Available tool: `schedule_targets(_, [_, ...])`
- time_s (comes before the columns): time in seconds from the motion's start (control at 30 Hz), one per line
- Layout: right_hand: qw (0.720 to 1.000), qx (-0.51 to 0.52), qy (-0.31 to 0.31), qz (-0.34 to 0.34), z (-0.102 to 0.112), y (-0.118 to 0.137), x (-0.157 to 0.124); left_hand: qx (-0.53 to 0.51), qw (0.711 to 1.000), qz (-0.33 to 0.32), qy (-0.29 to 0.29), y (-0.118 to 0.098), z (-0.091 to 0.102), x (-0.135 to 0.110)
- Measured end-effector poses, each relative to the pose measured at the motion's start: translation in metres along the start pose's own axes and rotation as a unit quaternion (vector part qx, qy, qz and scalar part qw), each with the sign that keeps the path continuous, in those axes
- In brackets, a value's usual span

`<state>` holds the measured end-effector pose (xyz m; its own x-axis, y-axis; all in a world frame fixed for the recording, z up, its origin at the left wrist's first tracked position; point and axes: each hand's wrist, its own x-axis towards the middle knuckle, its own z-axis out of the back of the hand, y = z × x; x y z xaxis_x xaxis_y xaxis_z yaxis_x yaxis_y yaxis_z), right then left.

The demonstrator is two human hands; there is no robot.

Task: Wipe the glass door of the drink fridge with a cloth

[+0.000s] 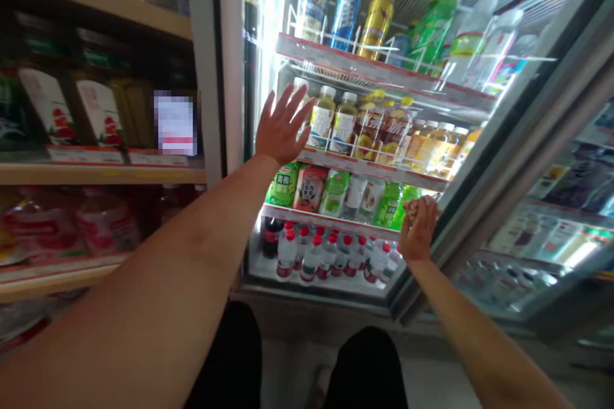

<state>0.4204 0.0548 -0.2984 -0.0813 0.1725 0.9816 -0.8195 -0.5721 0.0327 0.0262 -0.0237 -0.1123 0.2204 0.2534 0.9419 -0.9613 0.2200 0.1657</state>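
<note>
My left hand (284, 128), its fingers spread, is at the glass of a lit drinks fridge, in front of the bottle shelf; whether the palm touches the glass I cannot tell. Lower and to the right, my right hand (416, 238) is closed over a crumpled cloth (423, 206) near the right frame of the fridge door (484, 160). Behind the glass are tall cans (346, 15), juice bottles (344, 123), green and red cartons (310, 188), and several red-capped water bottles (313, 259) at the bottom.
Wooden shelves (103, 174) with bottles stand to the left, beside the fridge's grey side post (205, 57). A second glass-fronted fridge (522, 249) with stocked shelves is on the right. The floor (297, 358) shows between my black-clad legs.
</note>
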Motion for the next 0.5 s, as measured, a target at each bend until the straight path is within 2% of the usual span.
schedule_targets(0.07, [1.0, -0.001, -0.009, 0.009, -0.003, 0.003, 0.017, 0.008, 1.0, -0.002, -0.003, 0.0, 0.0, -0.001])
schedule_targets(0.17, [0.999, 0.005, -0.024, 0.026, -0.008, 0.015, 0.064, 0.004, 1.0, -0.004, -0.002, -0.001, 0.001, -0.002])
schedule_targets(0.23, [0.998, 0.019, -0.047, 0.035, -0.013, 0.03, 0.098, -0.003, 1.0, -0.004, -0.001, -0.001, 0.001, -0.002])
schedule_targets(0.3, [0.997, 0.033, -0.057, 0.029, -0.018, 0.052, 0.121, -0.007, 1.0, -0.005, 0.001, -0.001, 0.001, -0.002])
schedule_targets(0.4, [0.997, 0.043, -0.03, 0.051, -0.025, 0.092, 0.119, -0.009, 1.0, -0.004, 0.003, 0.0, 0.001, -0.002])
schedule_targets(0.5, [0.984, 0.052, 0.07, 0.153, -0.031, 0.124, 0.094, -0.007, 1.0, -0.003, 0.007, 0.0, 0.001, -0.003])
